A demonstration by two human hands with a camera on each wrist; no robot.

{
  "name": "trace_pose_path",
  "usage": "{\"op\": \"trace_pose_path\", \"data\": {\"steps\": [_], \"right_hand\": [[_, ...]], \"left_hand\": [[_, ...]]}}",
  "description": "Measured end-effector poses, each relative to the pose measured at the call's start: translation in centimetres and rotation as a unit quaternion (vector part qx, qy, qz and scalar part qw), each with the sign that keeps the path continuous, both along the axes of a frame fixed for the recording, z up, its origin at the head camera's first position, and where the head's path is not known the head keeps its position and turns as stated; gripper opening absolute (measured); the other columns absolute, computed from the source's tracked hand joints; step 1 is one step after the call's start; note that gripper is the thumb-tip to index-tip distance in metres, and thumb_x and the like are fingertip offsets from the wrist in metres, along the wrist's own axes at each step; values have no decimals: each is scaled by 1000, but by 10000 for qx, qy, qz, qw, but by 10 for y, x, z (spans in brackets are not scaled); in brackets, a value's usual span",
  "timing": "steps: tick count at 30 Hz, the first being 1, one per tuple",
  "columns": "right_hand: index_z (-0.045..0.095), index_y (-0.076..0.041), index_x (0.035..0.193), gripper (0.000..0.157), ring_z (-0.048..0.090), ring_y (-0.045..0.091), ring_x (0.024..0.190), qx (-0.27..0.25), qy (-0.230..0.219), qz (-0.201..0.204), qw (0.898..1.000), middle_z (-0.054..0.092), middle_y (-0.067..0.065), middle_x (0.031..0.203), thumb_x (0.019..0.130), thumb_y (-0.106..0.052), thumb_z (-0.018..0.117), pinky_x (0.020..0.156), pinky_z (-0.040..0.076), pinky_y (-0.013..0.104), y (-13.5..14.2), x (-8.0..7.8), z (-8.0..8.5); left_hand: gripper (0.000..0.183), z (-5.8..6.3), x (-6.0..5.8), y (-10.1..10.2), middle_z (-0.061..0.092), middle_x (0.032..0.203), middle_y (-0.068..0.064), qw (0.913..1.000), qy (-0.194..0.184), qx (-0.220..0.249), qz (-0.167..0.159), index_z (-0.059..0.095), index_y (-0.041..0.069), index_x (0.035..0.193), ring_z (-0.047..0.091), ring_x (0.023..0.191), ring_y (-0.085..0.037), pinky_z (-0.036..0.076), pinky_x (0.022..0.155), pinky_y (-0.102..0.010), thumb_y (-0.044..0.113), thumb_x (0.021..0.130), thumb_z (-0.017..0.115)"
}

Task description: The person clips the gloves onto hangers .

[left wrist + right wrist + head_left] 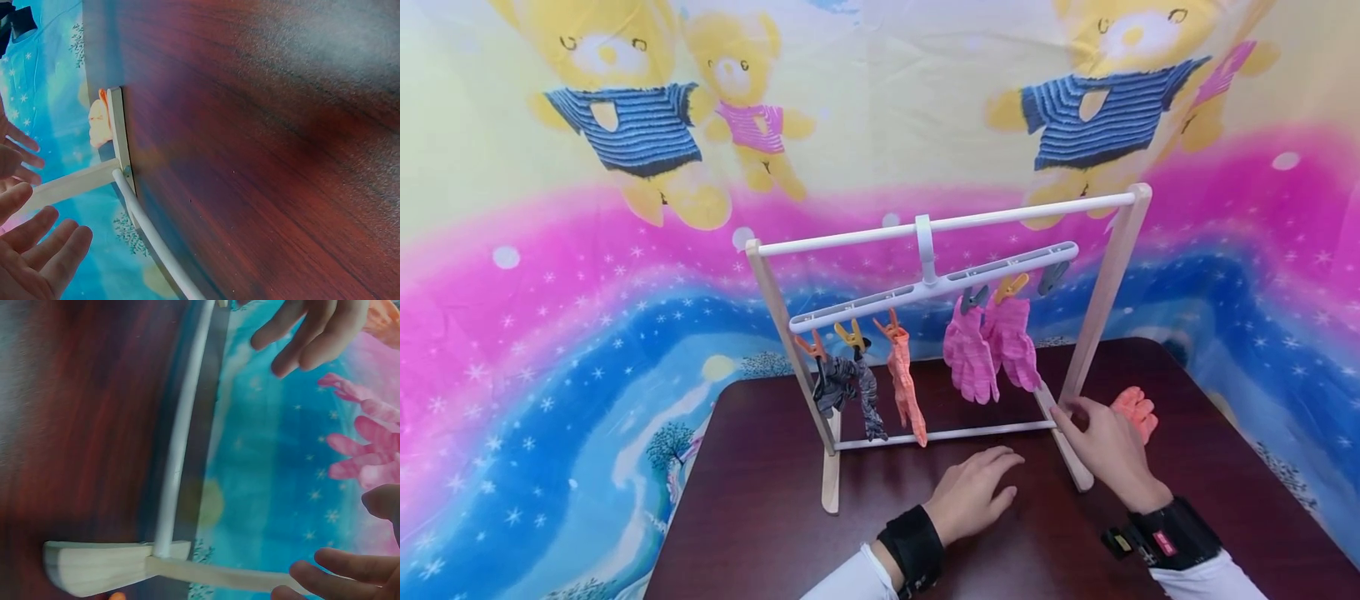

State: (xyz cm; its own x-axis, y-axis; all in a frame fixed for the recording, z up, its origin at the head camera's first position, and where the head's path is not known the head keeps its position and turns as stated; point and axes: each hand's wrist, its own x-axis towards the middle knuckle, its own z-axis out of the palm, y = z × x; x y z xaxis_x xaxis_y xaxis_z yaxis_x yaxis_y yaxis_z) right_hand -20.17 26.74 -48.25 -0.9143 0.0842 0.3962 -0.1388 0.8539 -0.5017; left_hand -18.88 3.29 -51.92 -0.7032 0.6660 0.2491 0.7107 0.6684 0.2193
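Note:
My left hand [973,496] is held low over the table in front of the rack, fingers loosely extended and holding nothing. Beside the rack's right foot is my right hand [1108,450], its fingers relaxed [350,572] and also without anything in them. Just past it, an orange glove [1137,412] lies on the table. A white hanger [932,285] carries a pair of dark grey gloves [850,387], an orange glove [907,387] and two pink gloves [992,346], all held by clothespins. One grey clothespin [1052,277] at the hanger's right end has nothing in it.
The rack has a white top rail [1022,212], wooden uprights [1105,292] and a white lower bar [955,434] near the tabletop. It stands on a dark brown table [760,517]. A printed bear backdrop [865,100] hangs behind.

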Motion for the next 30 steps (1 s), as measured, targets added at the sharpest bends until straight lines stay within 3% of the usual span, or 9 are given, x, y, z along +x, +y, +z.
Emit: {"op": "trace_pose_path", "data": {"steps": [3, 6, 11, 13, 20, 23, 30], "right_hand": [[72, -1, 115, 44, 48, 10, 49, 67, -342, -35, 9994, 58, 0, 58, 97, -41, 64, 43, 33, 28, 5, 3, -5], [70, 0, 118, 49, 48, 12, 50, 117, -686, -86, 9975, 55, -1, 57, 97, -45, 63, 43, 34, 30, 10, 6, -11], [70, 0, 120, 53, 64, 26, 62, 138, -1040, -227, 9942, 73, 18, 88, 98, -48, 60, 47, 42, 36, 22, 8, -20], [69, 0, 120, 51, 69, 32, 71, 132, -1102, -244, 9935, 74, 22, 99, 99, -45, 59, 49, 45, 39, 28, 9, -23], [67, 9, 115, 37, 68, 46, 82, 224, -829, -157, 9962, 70, 32, 107, 100, -24, 59, 62, 52, 55, 49, 3, -35], [65, 11, 118, 38, 67, 52, 88, 239, -832, -175, 9961, 68, 35, 111, 99, -22, 58, 69, 51, 62, 60, -2, -42], [58, 14, 127, 48, 65, 55, 98, 263, -1102, -65, 9935, 62, 39, 120, 99, -25, 58, 78, 52, 64, 76, -14, -54]], "left_hand": [[41, -1, 4, 0, 60, 143, 7, 10000, 7, -92, -29, 58, 28, 140, 60, 128, -5, 55, 93, -22, 35, 99, 61], [41, -1, 7, 0, 60, 143, 8, 9998, -8, -166, -74, 58, 29, 140, 59, 129, -5, 55, 92, -22, 36, 99, 61], [42, -1, 11, 2, 59, 142, 10, 9993, -157, -256, -221, 57, 30, 140, 58, 128, -3, 54, 91, -21, 36, 99, 62], [42, -1, 13, 3, 60, 142, 10, 9991, -142, -264, -289, 57, 30, 140, 59, 128, -3, 54, 91, -21, 36, 99, 62], [42, 1, 18, 5, 60, 140, 11, 9988, 143, -299, -370, 57, 29, 139, 59, 127, -2, 54, 89, -19, 38, 99, 62], [42, 2, 20, 7, 60, 140, 11, 9983, 140, -362, -430, 57, 29, 140, 58, 128, -2, 53, 90, -18, 39, 99, 61], [42, 2, 24, 9, 60, 141, 11, 9979, 268, -408, -420, 57, 30, 140, 58, 130, -3, 53, 92, -18, 39, 100, 60]]}}
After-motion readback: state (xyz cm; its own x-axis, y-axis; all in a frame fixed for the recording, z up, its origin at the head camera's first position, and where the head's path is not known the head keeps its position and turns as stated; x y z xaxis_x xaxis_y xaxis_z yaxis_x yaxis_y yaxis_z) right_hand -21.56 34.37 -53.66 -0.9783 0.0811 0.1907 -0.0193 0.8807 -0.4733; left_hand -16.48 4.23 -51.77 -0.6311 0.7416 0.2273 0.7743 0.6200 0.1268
